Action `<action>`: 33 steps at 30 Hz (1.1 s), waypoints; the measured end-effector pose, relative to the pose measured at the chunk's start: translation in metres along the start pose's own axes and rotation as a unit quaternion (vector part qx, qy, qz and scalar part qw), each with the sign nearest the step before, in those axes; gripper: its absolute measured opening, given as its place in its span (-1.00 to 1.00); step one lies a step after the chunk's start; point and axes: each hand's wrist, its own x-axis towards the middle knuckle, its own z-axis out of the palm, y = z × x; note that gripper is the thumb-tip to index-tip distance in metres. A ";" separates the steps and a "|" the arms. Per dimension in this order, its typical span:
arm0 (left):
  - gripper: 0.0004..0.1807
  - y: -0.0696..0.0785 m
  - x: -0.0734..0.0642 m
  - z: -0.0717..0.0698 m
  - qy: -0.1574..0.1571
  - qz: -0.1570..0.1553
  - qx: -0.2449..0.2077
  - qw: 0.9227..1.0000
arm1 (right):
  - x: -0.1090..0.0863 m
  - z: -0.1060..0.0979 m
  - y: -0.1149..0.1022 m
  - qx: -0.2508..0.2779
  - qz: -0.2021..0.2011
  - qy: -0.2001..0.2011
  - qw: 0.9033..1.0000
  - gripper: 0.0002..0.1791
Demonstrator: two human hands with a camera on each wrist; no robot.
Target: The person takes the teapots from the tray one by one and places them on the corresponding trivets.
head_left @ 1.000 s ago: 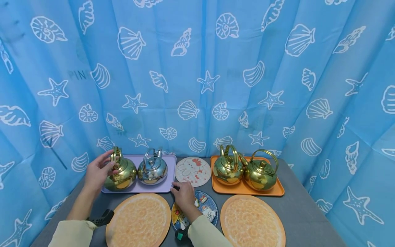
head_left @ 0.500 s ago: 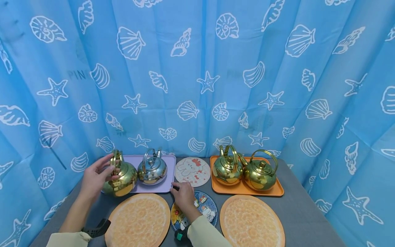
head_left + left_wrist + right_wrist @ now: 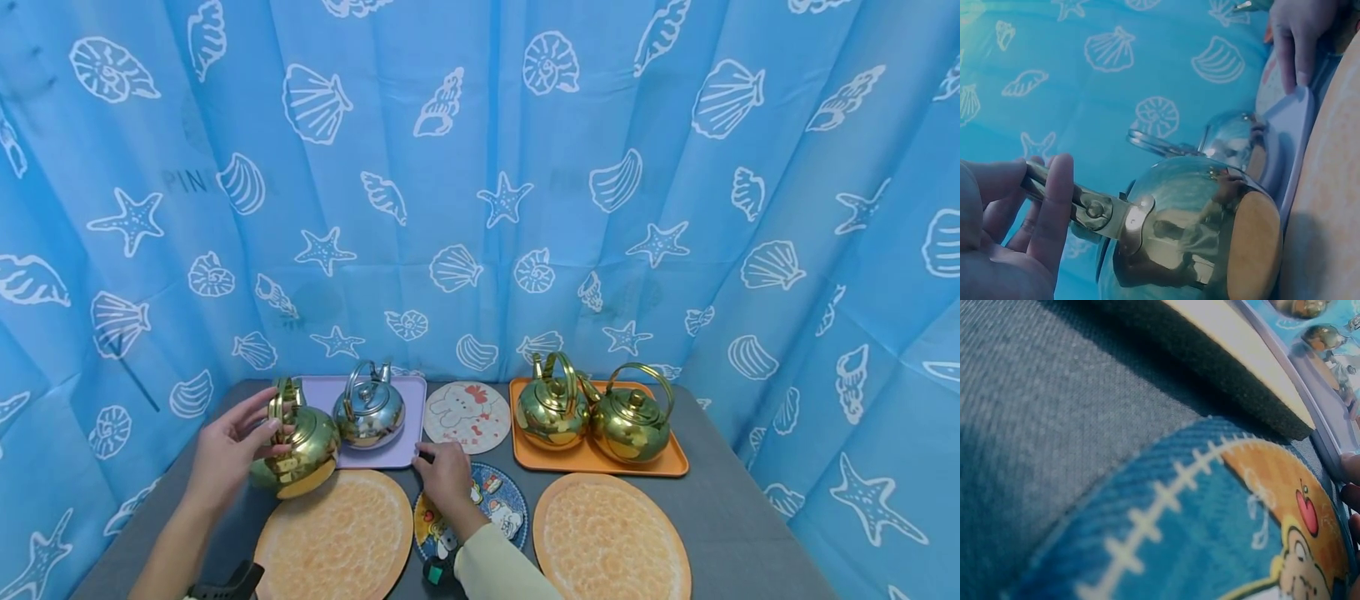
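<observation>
My left hand (image 3: 228, 450) grips a gold kettle (image 3: 315, 442) by its upright handle. The kettle is off the front left of the purple tray (image 3: 411, 404), tilted a little, and overlaps the far edge of the left round mat (image 3: 337, 537) in the head view. In the left wrist view thumb and fingers close round the handle (image 3: 1094, 209), and a gap shows between kettle base and mat. A silver kettle (image 3: 371, 417) stays on the tray. With its fingertips, my right hand (image 3: 448, 475) pinches the tray's front right corner; the right wrist view shows only part of those fingers.
An orange tray (image 3: 528, 454) with two gold kettles (image 3: 633, 427) stands at the right. Between the trays lies a round rabbit-print mat (image 3: 468, 417), with a blue cartoon mat (image 3: 506, 508) in front. Another tan round mat (image 3: 611, 537) lies front right. A shell-print curtain (image 3: 495, 225) hangs behind.
My left hand has brought the gold kettle off the purple tray, towards me and slightly right, over the left mat's edge. The right hand keeps its place at the tray corner.
</observation>
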 end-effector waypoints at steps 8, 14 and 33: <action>-0.40 0.004 -0.015 0.007 0.001 0.000 -0.018 1.000 | 0.003 0.001 0.003 -0.008 -0.008 -0.005 1.000 -0.75; -0.41 0.007 -0.026 0.015 0.006 -0.011 -0.017 1.000 | 0.002 -0.002 0.002 -0.003 -0.011 -0.005 1.000 -0.75; -0.45 0.010 -0.056 0.049 0.056 -0.040 0.006 0.998 | -0.001 -0.001 0.000 -0.002 0.002 -0.007 1.000 -0.74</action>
